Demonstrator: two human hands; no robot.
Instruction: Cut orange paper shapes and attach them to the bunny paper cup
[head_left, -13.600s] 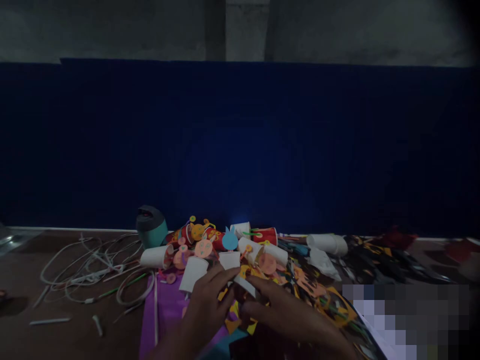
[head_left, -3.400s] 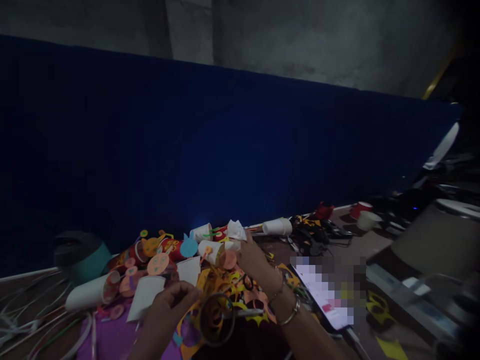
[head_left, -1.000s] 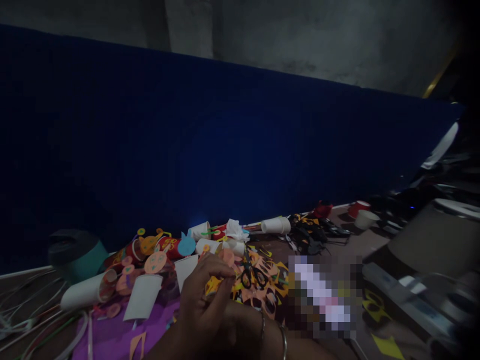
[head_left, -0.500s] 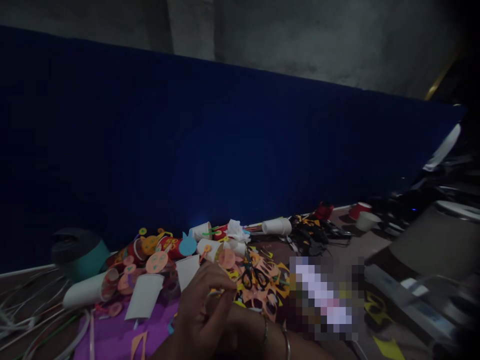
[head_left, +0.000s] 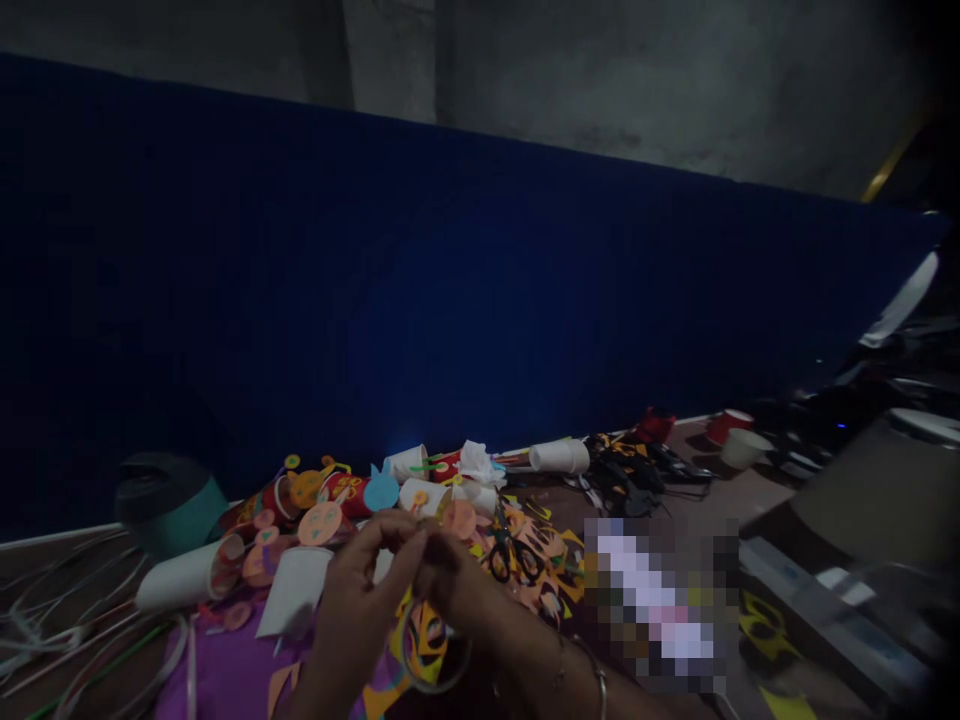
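My left hand (head_left: 349,600) and my right hand (head_left: 461,585) meet above the cluttered table, thumbs and fingertips pinched together. Anything between the fingertips is too small or hidden to make out. Just below them shows a pale, thin-rimmed ring (head_left: 431,688), with yellow and orange paper scraps visible through it; whether a hand touches it I cannot tell. A white paper cup (head_left: 296,590) lies left of my left hand, over purple paper (head_left: 214,665). Beyond my right hand are black-handled scissors (head_left: 516,560) among peach and yellow paper cut-outs (head_left: 559,575).
Red and white paper cups with paper faces lie behind my hands, among them a blue cut-out (head_left: 381,488). A teal container (head_left: 176,510) stands at left near white cords (head_left: 45,630). Stacked white cups (head_left: 559,456) lie by the blue partition (head_left: 450,300). A pixelated patch covers the right.
My hands have come up from an overlapped position to fingertips meeting, the left moving slightly left. The pale ring and the paper beneath now show between my forearms. The view has shifted slightly.
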